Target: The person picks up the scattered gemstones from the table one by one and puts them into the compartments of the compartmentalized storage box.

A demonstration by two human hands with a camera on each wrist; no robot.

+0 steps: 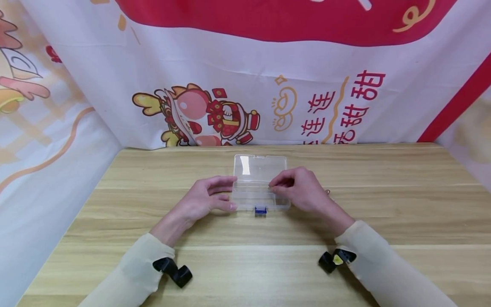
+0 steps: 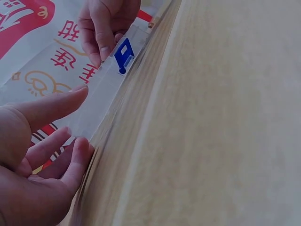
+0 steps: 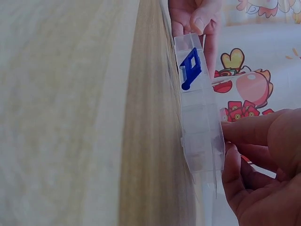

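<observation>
A clear plastic compartment box (image 1: 261,198) lies on the wooden table (image 1: 245,264), its lid (image 1: 261,166) folded back flat behind it. A blue latch (image 1: 260,210) sits on its front edge. My left hand (image 1: 203,198) holds the box's left end between forefinger and thumb. My right hand (image 1: 303,189) has curled fingers pinching the right end near the hinge line. In the left wrist view, the left hand (image 2: 37,155) frames the box (image 2: 99,94) and latch (image 2: 123,55). The right wrist view shows the right hand (image 3: 263,165) on the box wall (image 3: 200,132), beyond it the latch (image 3: 190,68).
A printed red and white banner (image 1: 245,85) hangs behind the table and along both sides. Black camera mounts (image 1: 174,270) (image 1: 335,259) sit on both cream sleeves. Bare wood stretches left, right and in front of the box.
</observation>
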